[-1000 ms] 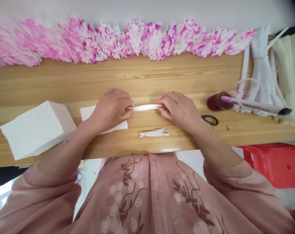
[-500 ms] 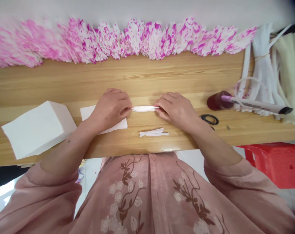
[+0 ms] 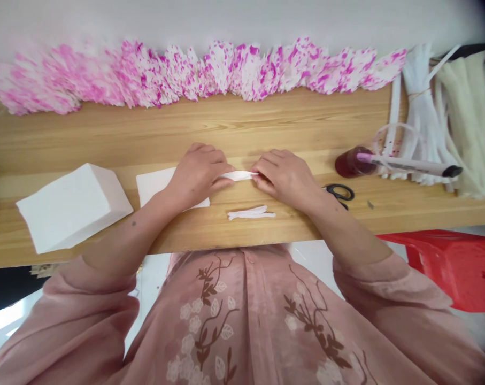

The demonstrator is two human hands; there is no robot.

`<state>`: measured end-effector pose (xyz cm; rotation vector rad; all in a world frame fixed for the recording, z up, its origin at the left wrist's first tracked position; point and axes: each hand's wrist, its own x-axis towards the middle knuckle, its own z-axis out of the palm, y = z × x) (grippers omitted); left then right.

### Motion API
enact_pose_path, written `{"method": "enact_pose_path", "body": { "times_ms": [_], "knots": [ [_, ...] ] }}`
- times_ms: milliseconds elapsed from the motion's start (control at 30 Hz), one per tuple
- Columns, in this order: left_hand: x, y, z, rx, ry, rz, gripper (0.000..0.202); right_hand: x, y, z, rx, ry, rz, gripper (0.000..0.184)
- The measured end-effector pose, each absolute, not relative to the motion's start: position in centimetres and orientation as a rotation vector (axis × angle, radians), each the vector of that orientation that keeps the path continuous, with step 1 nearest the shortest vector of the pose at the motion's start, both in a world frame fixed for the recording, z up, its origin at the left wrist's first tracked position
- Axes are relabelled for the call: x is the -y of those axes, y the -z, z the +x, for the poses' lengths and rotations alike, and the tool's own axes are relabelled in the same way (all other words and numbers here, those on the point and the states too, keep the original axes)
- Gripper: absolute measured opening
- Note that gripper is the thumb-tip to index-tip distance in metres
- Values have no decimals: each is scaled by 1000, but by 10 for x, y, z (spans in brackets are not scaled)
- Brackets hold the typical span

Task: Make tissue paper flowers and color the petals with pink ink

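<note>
My left hand [image 3: 196,174] and my right hand [image 3: 284,176] each pinch one end of a narrow folded strip of white paper [image 3: 239,175], held just above the wooden table [image 3: 242,125]. Only a short piece of the strip shows between my fingertips. A second folded white strip [image 3: 251,214] lies on the table just below my hands. A flat white paper sheet [image 3: 156,184] lies under my left wrist.
A thick stack of white paper [image 3: 71,206] sits at the left. Pink-and-white paper flowers [image 3: 194,75] line the back edge. At the right are black scissors [image 3: 340,191], a dark red jar [image 3: 348,163], a marker [image 3: 410,166] and white bundles [image 3: 422,112]. A red stool [image 3: 446,267] stands below.
My hands have moved closer together, so less of the strip shows between them. The view has shifted slightly.
</note>
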<state>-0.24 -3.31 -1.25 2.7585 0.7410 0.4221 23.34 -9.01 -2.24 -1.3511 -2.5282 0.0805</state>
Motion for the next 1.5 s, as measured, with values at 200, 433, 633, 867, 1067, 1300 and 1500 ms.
{"method": "enact_pose_path", "body": {
  "times_ms": [200, 433, 633, 867, 1067, 1300, 1500],
  "knots": [
    [34, 10, -1, -769, -389, 2704, 32, 91, 21, 233, 2538, -59, -1357, 21],
    [42, 8, 6, -824, -419, 2703, 35, 91, 21, 231, 2534, -2, -1360, 21],
    [49, 5, 10, -872, -330, 2713, 30, 91, 21, 230, 2534, -13, -1361, 20],
    [54, 4, 12, -890, -300, 2777, 29, 91, 21, 230, 2505, -90, -1379, 21],
    [57, 4, 12, -881, -320, 2821, 28, 92, 21, 231, 2500, -110, -1374, 22],
    [56, 5, 10, -852, -332, 2890, 27, 92, 21, 232, 2506, -108, -1368, 21],
    [52, 8, 5, -817, -349, 2897, 26, 91, 20, 232, 2490, -144, -1366, 22]
  ]
}}
